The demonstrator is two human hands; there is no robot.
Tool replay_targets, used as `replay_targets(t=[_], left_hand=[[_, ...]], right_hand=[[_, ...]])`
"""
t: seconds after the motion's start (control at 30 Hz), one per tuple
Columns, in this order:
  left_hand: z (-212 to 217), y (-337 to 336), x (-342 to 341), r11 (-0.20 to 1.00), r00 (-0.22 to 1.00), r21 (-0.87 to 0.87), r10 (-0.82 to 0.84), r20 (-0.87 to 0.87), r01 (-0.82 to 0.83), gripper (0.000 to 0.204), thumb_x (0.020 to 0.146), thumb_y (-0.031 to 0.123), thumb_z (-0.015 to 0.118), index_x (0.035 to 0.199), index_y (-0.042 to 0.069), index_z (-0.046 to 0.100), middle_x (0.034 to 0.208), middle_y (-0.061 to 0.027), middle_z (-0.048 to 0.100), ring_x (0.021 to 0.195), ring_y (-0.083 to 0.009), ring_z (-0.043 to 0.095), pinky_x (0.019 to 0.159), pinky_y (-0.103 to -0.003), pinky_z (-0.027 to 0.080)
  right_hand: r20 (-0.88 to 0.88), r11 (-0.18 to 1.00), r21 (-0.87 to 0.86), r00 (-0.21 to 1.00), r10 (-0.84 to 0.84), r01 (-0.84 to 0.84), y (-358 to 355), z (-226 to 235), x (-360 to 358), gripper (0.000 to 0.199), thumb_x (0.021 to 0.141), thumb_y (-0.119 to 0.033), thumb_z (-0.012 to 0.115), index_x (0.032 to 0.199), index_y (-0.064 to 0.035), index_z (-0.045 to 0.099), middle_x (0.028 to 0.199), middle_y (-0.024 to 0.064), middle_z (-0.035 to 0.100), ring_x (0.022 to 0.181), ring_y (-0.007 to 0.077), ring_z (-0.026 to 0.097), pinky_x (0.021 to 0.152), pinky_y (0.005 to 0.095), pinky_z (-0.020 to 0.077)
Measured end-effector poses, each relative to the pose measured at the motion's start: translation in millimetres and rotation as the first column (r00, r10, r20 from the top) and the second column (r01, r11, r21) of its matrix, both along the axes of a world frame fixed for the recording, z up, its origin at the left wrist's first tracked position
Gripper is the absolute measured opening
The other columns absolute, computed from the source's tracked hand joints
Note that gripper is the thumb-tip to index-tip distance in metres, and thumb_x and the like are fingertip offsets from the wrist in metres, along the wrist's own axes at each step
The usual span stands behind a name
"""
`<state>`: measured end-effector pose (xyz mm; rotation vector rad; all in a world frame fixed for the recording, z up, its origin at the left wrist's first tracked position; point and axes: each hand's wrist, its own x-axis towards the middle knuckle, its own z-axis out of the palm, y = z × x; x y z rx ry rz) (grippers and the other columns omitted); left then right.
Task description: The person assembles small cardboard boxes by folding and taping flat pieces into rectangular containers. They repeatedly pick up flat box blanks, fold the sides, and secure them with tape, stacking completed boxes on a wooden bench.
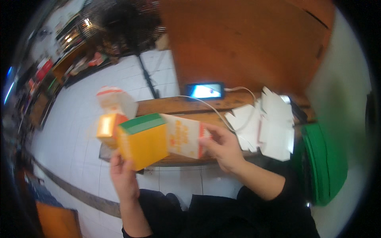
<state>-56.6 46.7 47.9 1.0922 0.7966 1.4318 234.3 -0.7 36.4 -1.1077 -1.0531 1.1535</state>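
Note:
In front of me, over the bench, is a yellow carton (145, 144) with a green band along its top edge. My left hand (124, 174) is closed on its lower left corner. Against the carton's right side is a white carton panel (182, 137) with red and yellow print; whether the two are joined I cannot tell. My right hand (224, 146) pinches the panel's red right edge between thumb and fingers. Just beyond my left hand are a small orange and yellow box (109, 129) and a white carton with red trim (119, 101), both blurred.
A lit phone (206, 91) with a white cable lies on the wooden bench (158, 106). Flattened white cartons (276, 129) lie at right, beside a green bag or seat (325, 164). A brown wooden panel (246, 43) rises behind. Farther left, a fan (127, 23) stands on the tiled floor.

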Motion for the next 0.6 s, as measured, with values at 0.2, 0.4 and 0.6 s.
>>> replay_targets(t=[0.2, 0.4, 0.6], left_hand=[[8, 1, 18, 0.945, 1.0, 0.327, -0.005, 0.006, 0.003, 0.068, 0.098, -0.006, 0.059, 0.159, 0.0, 0.029, 0.15, -0.0147, 0.046, 0.142, -0.0249, 0.047, 0.118, -0.039, 0.04], [17, 33, -13, 0.824, 0.895, 0.464, 0.426, -0.131, -0.324, 0.081, 0.099, -0.008, 0.057, 0.166, 0.004, 0.013, 0.163, -0.0176, 0.029, 0.148, -0.0297, 0.041, 0.121, -0.039, 0.035], [9, 67, -28, 0.793, 0.829, 0.257, 0.556, 0.066, -0.553, 0.082, 0.099, 0.006, 0.066, 0.166, 0.011, 0.02, 0.163, -0.0219, 0.026, 0.148, -0.036, 0.038, 0.119, -0.043, 0.037]], right_hand=[[0.201, 0.893, 0.41, 0.974, 0.109, -0.184, 15, 44, -50, 0.075, 0.095, 0.005, 0.064, 0.161, -0.0055, 0.031, 0.16, 0.0168, 0.038, 0.145, 0.0265, 0.045, 0.12, 0.0421, 0.0368], [0.291, 0.742, 0.656, 0.954, -0.079, -0.138, 105, 94, -117, 0.063, 0.094, 0.008, 0.06, 0.152, -0.0042, 0.037, 0.142, 0.015, 0.055, 0.133, 0.0268, 0.058, 0.112, 0.0391, 0.0449], [0.628, 0.738, 0.622, 0.73, -0.27, -0.262, 196, 129, -185, 0.056, 0.093, 0.0, 0.061, 0.147, -0.0094, 0.05, 0.116, 0.0263, 0.07, 0.108, 0.0435, 0.069, 0.094, 0.0432, 0.0549]])
